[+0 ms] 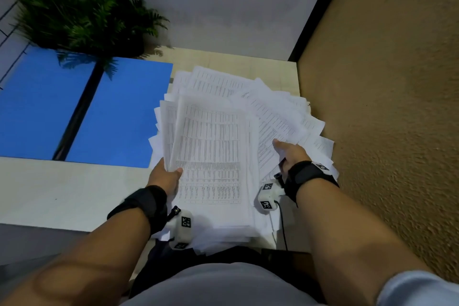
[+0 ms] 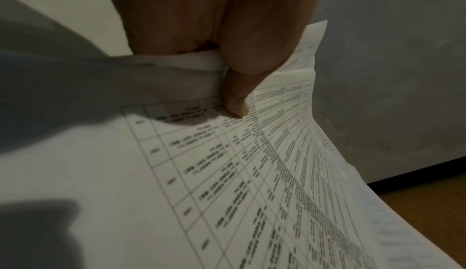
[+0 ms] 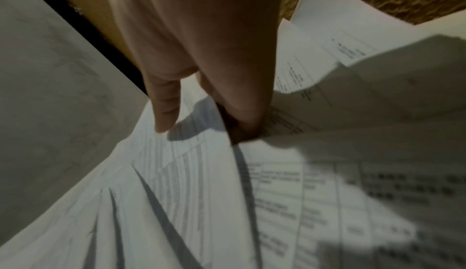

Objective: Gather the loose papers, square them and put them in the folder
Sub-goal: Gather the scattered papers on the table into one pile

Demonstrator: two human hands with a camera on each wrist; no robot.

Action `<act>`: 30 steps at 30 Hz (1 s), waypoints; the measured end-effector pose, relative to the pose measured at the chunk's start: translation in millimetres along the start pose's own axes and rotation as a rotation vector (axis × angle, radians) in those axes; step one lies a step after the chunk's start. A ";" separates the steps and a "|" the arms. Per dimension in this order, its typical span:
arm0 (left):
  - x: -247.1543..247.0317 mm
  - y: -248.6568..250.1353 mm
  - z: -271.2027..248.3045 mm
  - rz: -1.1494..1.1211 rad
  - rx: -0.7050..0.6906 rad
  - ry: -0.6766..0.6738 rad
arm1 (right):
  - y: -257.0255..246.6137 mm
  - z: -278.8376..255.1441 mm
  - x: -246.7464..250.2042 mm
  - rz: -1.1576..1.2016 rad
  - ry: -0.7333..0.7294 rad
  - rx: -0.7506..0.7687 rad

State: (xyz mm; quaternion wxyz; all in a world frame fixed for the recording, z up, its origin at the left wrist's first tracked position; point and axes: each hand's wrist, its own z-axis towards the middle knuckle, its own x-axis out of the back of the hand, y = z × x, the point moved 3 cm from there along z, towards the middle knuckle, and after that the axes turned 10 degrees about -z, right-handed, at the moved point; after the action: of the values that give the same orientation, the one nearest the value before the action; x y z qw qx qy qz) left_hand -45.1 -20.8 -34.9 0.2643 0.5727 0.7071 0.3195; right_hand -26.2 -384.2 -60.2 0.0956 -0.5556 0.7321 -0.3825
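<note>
A messy heap of white printed papers covers the right part of the table, fanned out in many directions. My left hand pinches the left edge of a thick bundle of sheets, thumb on top; the left wrist view shows that thumb pressing on the printed sheets. My right hand grips the fanned papers at the right, thumb on top and fingers tucked under the sheets. The open blue folder lies flat to the left, apart from the heap.
A potted fern stands behind the folder at the back left. A grey partition closes the back of the table, and a textured tan wall runs along the right side. Bare tabletop shows at the near left.
</note>
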 end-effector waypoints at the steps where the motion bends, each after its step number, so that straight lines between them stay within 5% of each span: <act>1: -0.6 1.1 -1.1 0.019 -0.011 -0.007 | -4.5 -5.2 -0.1 -0.033 0.000 0.005; 4: -1.3 -0.2 -1.9 0.020 -0.002 -0.047 | -32.5 -40.6 0.5 0.044 0.089 0.048; 6: -1.5 0.4 -3.0 0.024 0.004 -0.054 | -59.0 -70.5 6.7 0.117 0.177 0.206; 10: -3.4 4.6 -7.9 0.021 0.010 -0.082 | -119.1 -137.2 33.7 -0.100 0.423 0.587; 15: -6.3 9.6 -15.0 0.070 -0.040 -0.106 | -168.8 -201.0 52.2 -0.142 0.491 0.954; 22: -6.0 17.2 -14.9 0.180 -0.030 -0.173 | -155.1 -216.0 48.5 -0.047 0.628 1.016; 26: -2.3 24.2 -19.4 0.246 -0.036 -0.176 | -167.6 -241.5 50.3 0.123 0.805 1.223; 30: -2.7 30.1 -22.0 0.245 -0.016 -0.221 | -177.7 -246.7 41.6 0.138 0.745 1.289</act>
State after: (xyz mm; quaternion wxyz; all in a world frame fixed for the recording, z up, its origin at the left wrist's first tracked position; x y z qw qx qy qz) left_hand -41.5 -22.6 2.3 0.3042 0.6843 0.5960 0.2898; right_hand -49.2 -325.2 240.1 0.1715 -0.1760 0.3799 -0.8918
